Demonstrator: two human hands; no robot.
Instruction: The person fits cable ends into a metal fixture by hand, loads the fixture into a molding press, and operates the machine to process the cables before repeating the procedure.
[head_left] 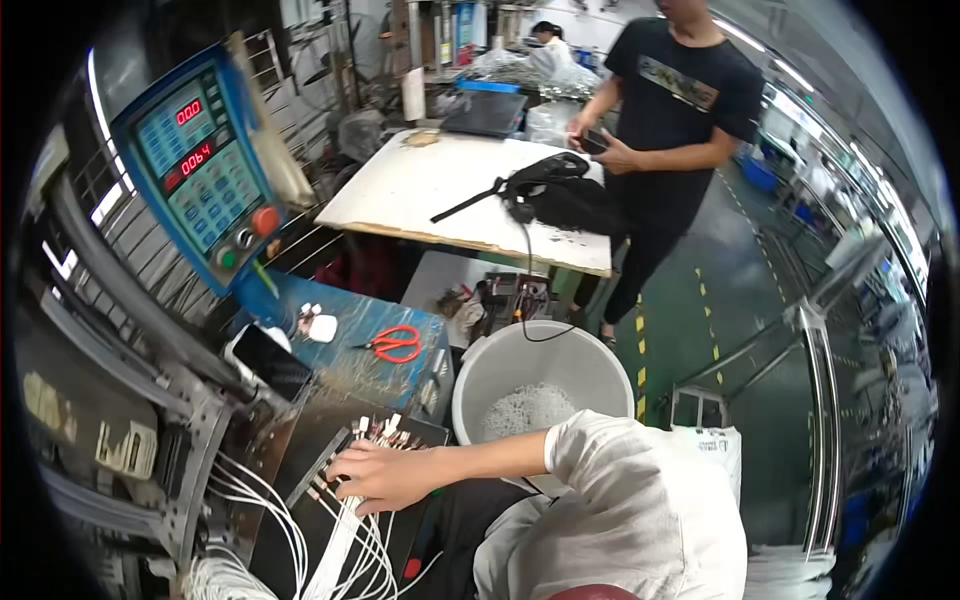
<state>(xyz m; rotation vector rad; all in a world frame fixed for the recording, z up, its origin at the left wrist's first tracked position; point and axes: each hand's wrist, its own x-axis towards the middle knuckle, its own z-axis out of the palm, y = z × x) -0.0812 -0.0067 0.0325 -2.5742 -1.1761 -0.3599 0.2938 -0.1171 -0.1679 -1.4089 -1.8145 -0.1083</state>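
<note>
My right hand (388, 476) reaches in from the right, palm down, over a bundle of white cables (335, 550). Its fingers curl around the bundle near the end with small white connectors and copper-coloured tips (385, 432). Under the cables is a dark work surface (275, 525), with a narrow metal bar (318, 468) beside my fingertips. More white cables (262, 492) loop off to the left. My left hand does not show in the picture.
Red-handled scissors (396, 344) and a phone (268, 360) lie beyond my hand. A blue-framed control panel (200, 165) stands left. A grey bin (543, 345) holds small white pieces. Behind it, a person (680, 100) stands by a white table (400, 190) bearing a black bag (565, 190).
</note>
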